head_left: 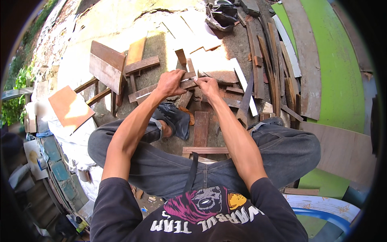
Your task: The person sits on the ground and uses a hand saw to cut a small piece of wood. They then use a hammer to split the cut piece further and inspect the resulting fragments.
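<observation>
My left hand (171, 83) is wrapped over a narrow brown wooden plank (147, 92), which lies slanted in front of me with a thin white line or strip along it. Close by on the right, my right hand (208, 86) is closed in a pinch at the plank's far end. A small white bit shows at its fingertips, too small to name. Beneath and behind the plank lie several offcuts of wood, among them a wide reddish-brown block (222, 76). Right of my right hand rests a handsaw-like dark blade (246, 94), its kind not certain.
An upright wooden piece (105, 66) and an orange-brown square board (71, 108) stand at the left. Long planks (254, 60) and green panels (336, 68) line the right. A black bag (221, 17) sits at the back. Between my legs lies a short board (201, 128).
</observation>
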The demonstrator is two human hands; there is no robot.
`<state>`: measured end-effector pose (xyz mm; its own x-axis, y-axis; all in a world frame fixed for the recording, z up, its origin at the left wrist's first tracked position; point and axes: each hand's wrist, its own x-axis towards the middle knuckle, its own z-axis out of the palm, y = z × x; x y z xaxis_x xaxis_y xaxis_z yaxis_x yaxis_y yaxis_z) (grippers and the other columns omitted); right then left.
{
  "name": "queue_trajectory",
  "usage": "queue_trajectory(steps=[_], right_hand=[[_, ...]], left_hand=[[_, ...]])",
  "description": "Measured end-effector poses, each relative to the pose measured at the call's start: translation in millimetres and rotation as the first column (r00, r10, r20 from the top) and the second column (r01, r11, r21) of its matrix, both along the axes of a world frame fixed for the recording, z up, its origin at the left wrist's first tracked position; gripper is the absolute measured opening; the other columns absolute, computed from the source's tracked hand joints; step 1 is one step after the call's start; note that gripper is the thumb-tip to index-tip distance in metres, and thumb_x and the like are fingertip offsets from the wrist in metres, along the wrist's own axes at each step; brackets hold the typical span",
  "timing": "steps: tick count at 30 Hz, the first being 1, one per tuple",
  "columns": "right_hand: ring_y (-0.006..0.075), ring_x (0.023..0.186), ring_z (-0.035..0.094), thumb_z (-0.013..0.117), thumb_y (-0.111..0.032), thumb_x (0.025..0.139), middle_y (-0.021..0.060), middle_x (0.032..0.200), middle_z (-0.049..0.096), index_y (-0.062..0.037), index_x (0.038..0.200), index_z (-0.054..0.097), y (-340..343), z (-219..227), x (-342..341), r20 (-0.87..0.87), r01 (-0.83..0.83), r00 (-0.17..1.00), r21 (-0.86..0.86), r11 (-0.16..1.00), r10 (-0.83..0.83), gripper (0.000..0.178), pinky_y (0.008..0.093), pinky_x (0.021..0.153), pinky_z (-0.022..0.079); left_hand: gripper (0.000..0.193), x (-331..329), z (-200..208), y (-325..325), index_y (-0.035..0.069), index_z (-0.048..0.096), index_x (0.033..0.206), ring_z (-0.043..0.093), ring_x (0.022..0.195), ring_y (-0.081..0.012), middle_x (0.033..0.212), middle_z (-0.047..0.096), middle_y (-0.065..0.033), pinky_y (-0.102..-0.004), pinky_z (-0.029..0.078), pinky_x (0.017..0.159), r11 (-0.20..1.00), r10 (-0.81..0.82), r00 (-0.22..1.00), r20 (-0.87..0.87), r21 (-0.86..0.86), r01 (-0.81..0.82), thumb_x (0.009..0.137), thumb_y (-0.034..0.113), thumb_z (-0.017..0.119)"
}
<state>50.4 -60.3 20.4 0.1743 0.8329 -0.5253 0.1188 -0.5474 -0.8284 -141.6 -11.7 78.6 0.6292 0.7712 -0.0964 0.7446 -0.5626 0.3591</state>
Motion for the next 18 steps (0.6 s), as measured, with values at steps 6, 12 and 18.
queue_trajectory(steps=[6,12,18], right_hand=[[0.0287,0.090,0.072,0.077,-0.042,0.083,0.0188,0.094,0.075,-0.0041,0.096,0.079,8,0,-6,0.113,0.012,0.993,0.020,1.000,-0.014,0.040,0.0389,0.082,0.054],[0.0235,0.096,0.068,0.076,-0.037,0.086,0.0172,0.100,0.075,0.0006,0.101,0.078,12,17,-7,0.085,-0.027,0.996,-0.049,0.998,0.032,0.040,0.0354,0.088,0.051],[0.0228,0.095,0.067,0.077,-0.037,0.085,0.0175,0.100,0.074,0.0041,0.106,0.075,10,6,-6,0.013,-0.003,1.000,-0.058,0.998,0.004,0.046,0.0358,0.086,0.051]], left_hand=[[0.071,-2,0,14,0.005,0.062,0.117,0.067,0.096,-0.0360,0.103,0.069,-0.0157,-0.0441,0.056,0.081,0.999,-0.005,1.000,0.022,0.035,0.004,0.060,0.040,0.084],[0.069,-4,2,19,0.005,0.062,0.118,0.068,0.098,-0.0363,0.106,0.069,-0.0159,-0.0450,0.056,0.082,0.999,-0.031,0.998,-0.053,0.007,0.032,0.063,0.039,0.085],[0.076,-9,-6,14,0.006,0.052,0.127,0.066,0.105,-0.0354,0.113,0.067,-0.0159,-0.0431,0.055,0.086,0.997,-0.068,0.994,-0.081,0.042,0.072,0.070,0.045,0.084]])
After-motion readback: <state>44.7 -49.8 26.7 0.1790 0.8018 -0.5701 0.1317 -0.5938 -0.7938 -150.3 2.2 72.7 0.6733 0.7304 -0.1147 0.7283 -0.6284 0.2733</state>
